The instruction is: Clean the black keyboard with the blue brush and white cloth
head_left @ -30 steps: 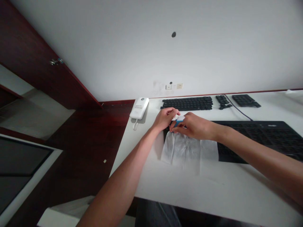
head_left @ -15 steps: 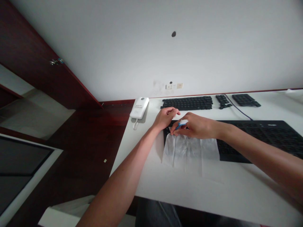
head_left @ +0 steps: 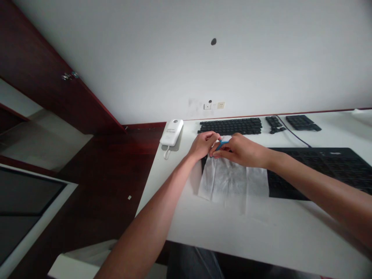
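Note:
A small blue brush with pale bristles, which looks like a toothbrush, is pinched in my right hand. The hand sits over the left end of a black keyboard. Beneath it a thin white tissue is spread over that end of the keyboard and hangs onto the desk. My left hand rests at the keyboard's upper left corner, its fingers curled close to the brush. What those fingers grip, if anything, is hidden.
Behind the keyboard lie removed black keycaps in groups: a large block, a small cluster and a number block. A cable runs between them. A white power bank with a loop lies at the left on the white desk.
My right hand has shifted slightly up and turned, tilting the brush so that its bristles now sit nearer my left fingers. The left hand has stayed almost still.

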`<state>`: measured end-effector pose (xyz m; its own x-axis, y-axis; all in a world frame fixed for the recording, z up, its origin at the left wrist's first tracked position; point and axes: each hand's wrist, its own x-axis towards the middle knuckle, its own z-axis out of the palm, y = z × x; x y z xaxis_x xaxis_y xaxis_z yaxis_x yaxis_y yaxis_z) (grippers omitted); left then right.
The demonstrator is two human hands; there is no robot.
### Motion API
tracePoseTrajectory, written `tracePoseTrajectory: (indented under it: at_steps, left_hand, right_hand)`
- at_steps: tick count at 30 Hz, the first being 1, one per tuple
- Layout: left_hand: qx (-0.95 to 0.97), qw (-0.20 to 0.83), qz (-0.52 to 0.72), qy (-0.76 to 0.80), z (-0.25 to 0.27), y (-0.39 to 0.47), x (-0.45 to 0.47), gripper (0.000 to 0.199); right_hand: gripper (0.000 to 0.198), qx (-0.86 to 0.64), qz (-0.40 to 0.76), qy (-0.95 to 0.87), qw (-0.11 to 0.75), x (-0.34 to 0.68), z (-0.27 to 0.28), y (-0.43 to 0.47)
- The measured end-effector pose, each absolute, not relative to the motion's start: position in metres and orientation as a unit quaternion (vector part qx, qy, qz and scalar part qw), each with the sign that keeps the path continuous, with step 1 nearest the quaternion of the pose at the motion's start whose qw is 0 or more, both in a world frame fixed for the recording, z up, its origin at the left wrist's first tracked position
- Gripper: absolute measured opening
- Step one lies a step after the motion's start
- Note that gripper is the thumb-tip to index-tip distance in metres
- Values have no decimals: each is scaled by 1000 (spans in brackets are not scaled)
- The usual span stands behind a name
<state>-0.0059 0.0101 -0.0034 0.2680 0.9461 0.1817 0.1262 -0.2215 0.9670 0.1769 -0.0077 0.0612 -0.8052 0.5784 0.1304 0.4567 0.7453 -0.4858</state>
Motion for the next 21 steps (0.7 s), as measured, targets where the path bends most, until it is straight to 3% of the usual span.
tracePoseTrajectory:
  at_steps: [5,10,21]
  left_hand:
    - [630,482,449,411,-5,10,-5,41]
    - [622,491,442,421,-2,7,-6,39]
    - [610,493,436,441,3,7,-6,38]
  right_hand:
    - [31,-298,207,-919,152,174,56,-6]
    - [30,-293,236,-921,103,173,59,-9]
    - [30,-311,205,-919,134,171,56,-12]
